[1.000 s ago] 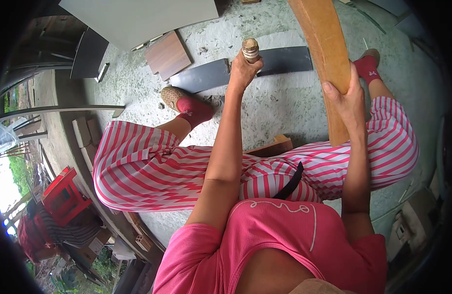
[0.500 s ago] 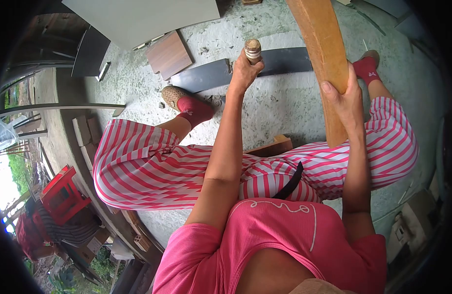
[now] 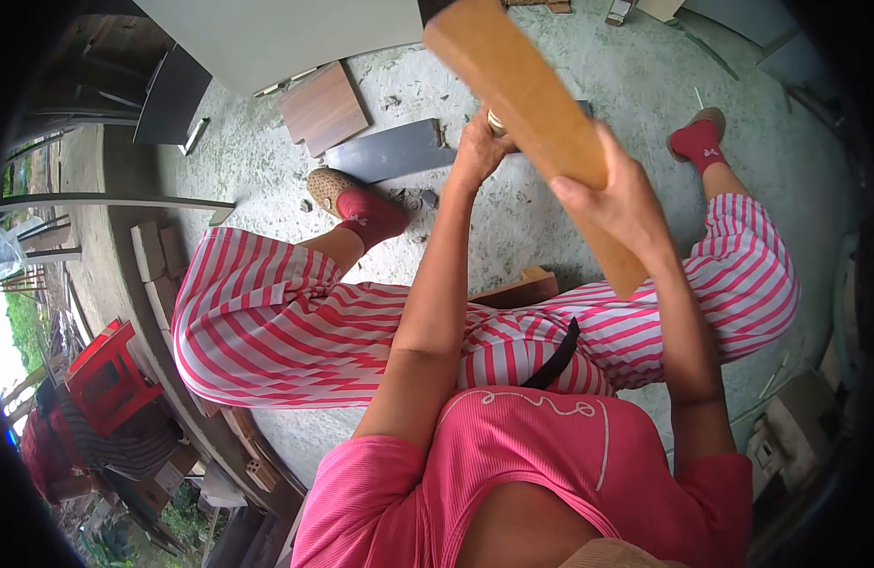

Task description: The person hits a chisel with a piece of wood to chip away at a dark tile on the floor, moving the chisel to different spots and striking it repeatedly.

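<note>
My left hand [image 3: 479,151] is closed around an upright wooden-handled tool [image 3: 496,122]. Only the pale-banded top of that handle shows; its lower end is hidden by my fist. Beneath the fist lies a long dark grey strip [image 3: 390,153] on the floor, with a small notch in its edge beside my hand. My right hand [image 3: 619,204] grips a thick, flat wooden bat [image 3: 517,80] near its lower part, thumb across its face. The bat slants up to the left and overlaps the banded handle in this view.
A brown wood-grain board [image 3: 324,109] lies left of the strip, below a large grey panel [image 3: 276,38]. Between my legs is a dark wooden piece [image 3: 517,289]. A red plastic stool [image 3: 113,379] and stacked bricks [image 3: 153,260] stand at left.
The bat has swung left and tilted over, from nearly upright at the right to across the banded handle. My left hand keeps its hold on the handle and has barely moved.
</note>
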Demonstrator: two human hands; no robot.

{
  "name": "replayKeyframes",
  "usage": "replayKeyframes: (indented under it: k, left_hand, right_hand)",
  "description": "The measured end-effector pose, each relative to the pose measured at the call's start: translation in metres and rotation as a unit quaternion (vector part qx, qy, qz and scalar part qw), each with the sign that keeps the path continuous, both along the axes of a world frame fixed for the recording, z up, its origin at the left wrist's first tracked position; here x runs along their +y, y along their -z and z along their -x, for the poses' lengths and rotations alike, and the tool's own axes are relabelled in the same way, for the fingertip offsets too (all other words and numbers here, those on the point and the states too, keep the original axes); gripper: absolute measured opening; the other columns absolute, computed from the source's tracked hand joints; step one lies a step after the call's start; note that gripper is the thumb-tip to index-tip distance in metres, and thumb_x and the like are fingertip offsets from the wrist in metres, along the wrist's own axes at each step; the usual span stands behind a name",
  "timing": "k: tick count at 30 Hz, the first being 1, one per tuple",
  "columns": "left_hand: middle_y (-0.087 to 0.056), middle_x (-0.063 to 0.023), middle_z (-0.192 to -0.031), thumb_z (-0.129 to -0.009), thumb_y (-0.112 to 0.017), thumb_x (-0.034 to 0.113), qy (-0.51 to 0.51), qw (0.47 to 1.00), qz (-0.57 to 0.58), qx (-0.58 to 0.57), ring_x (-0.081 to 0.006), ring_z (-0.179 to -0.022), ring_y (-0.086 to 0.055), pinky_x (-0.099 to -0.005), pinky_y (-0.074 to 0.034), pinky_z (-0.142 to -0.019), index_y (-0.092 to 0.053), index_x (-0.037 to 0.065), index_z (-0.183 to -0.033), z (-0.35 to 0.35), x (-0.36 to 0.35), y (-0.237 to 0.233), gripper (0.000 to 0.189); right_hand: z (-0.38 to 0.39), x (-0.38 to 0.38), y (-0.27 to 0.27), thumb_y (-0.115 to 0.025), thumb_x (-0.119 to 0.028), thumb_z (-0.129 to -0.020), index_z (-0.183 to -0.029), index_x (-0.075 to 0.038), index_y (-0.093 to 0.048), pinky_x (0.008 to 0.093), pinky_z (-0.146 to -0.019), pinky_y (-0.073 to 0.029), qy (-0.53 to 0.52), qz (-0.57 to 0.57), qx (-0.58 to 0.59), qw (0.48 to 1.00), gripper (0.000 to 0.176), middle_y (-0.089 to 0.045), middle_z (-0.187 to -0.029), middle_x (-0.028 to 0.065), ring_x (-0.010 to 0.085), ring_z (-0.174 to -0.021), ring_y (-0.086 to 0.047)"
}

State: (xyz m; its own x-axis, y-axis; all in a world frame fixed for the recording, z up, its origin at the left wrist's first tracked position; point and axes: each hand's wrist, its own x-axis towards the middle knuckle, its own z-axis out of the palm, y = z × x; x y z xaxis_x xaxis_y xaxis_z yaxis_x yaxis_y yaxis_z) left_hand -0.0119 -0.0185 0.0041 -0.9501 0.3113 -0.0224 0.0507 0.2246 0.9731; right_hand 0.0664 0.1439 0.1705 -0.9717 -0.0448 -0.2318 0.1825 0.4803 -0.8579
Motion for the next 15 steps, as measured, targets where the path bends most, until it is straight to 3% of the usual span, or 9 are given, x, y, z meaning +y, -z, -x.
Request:
replayKeyframes:
  k: [1, 4, 6, 8, 11, 12, 13, 15]
  left_hand:
    - [-0.064, -0.0163, -0.088, -0.07, -0.064, 0.01, 0.0, 0.997, 0.048, -0.063, -0.0278, -0.082, -0.062, -0.0364, -0.048, -0.076, -0.053, 0.001, -0.106, 0.004, -0.001, 0.01, 0.038]
    - [-0.063, -0.0163, -0.087, -0.07, -0.064, 0.01, -0.011, 0.997, 0.042, -0.064, -0.0282, -0.081, -0.062, -0.0362, -0.048, -0.075, -0.053, 0.001, -0.105, 0.005, -0.003, 0.018, 0.037]
    - [-0.064, -0.015, -0.089, -0.07, -0.063, 0.008, -0.006, 0.996, 0.042, -0.075, -0.0266, -0.082, -0.062, -0.0359, -0.048, -0.076, -0.053, 0.002, -0.107, 0.007, -0.003, 0.016, 0.039]
    - [-0.065, -0.0128, -0.094, -0.07, -0.066, 0.008, -0.017, 0.997, -0.023, -0.071, -0.0236, -0.085, -0.062, -0.0349, -0.049, -0.078, -0.054, 0.002, -0.11, 0.005, -0.003, 0.015, 0.042]
    - [-0.065, -0.0103, -0.099, -0.071, -0.072, 0.011, -0.002, 0.998, 0.008, -0.057, -0.0185, -0.091, -0.061, -0.033, -0.049, -0.081, -0.054, 0.003, -0.112, 0.005, -0.004, 0.001, 0.046]
    - [-0.064, -0.0099, -0.1, -0.071, -0.074, 0.012, -0.007, 0.999, 0.017, -0.026, -0.0175, -0.092, -0.061, -0.0329, -0.049, -0.081, -0.054, 0.003, -0.112, 0.003, -0.004, 0.002, 0.047]
    - [-0.064, -0.0081, -0.098, -0.071, -0.071, 0.009, 0.004, 0.992, -0.041, -0.121, -0.0164, -0.09, -0.06, -0.0322, -0.048, -0.081, -0.054, 0.004, -0.113, 0.006, -0.004, 0.013, 0.045]
    - [-0.063, -0.0074, -0.095, -0.071, -0.069, 0.007, 0.004, 0.993, -0.022, -0.117, -0.0165, -0.088, -0.059, -0.0318, -0.048, -0.08, -0.054, 0.004, -0.112, 0.006, -0.006, 0.017, 0.045]
  right_hand:
    - [0.003, -0.002, -0.016, -0.069, -0.048, -0.07, -0.123, -0.004, -0.046, 0.0347, -0.082, -0.048, 0.028, 0.031, 0.076, 0.996, 0.073, -0.063, -0.102, 0.0161, 0.0244, -0.095, -0.063]
    - [0.014, 0.001, -0.04, -0.069, -0.045, -0.071, -0.124, -0.003, -0.046, 0.0332, -0.082, -0.048, 0.063, 0.092, 0.164, 0.98, 0.071, -0.063, -0.104, 0.014, 0.0211, -0.095, -0.062]
    - [0.016, -0.001, -0.029, -0.069, -0.045, -0.072, -0.124, -0.002, -0.045, 0.0337, -0.083, -0.048, 0.06, 0.094, 0.146, 0.983, 0.072, -0.062, -0.105, 0.0152, 0.0233, -0.095, -0.062]
    - [0.018, -0.009, 0.013, -0.067, -0.047, -0.073, -0.124, -0.001, -0.045, 0.0346, -0.081, -0.048, 0.048, 0.012, 0.04, 0.998, 0.073, -0.061, -0.104, 0.0152, 0.0249, -0.093, -0.062]
    - [0.013, -0.012, 0.051, -0.066, -0.049, -0.074, -0.123, 0.0, -0.045, 0.0351, -0.081, -0.048, -0.005, -0.055, -0.035, 0.998, 0.073, -0.061, -0.103, 0.0151, 0.0261, -0.092, -0.062]
    - [0.016, -0.013, 0.048, -0.066, -0.049, -0.074, -0.123, 0.0, -0.045, 0.0351, -0.081, -0.048, -0.009, -0.053, -0.038, 0.998, 0.073, -0.061, -0.103, 0.0151, 0.0261, -0.092, -0.062]
    - [0.016, -0.014, 0.039, -0.064, -0.049, -0.075, -0.124, 0.001, -0.045, 0.0341, -0.082, -0.046, 0.013, -0.002, -0.012, 1.0, 0.072, -0.059, -0.106, 0.0136, 0.0233, -0.094, -0.059]
    - [0.023, -0.01, 0.021, -0.067, -0.048, -0.074, -0.121, 0.0, -0.046, 0.0333, -0.08, -0.048, 0.059, 0.052, 0.057, 0.995, 0.07, -0.061, -0.102, 0.0144, 0.0225, -0.091, -0.061]
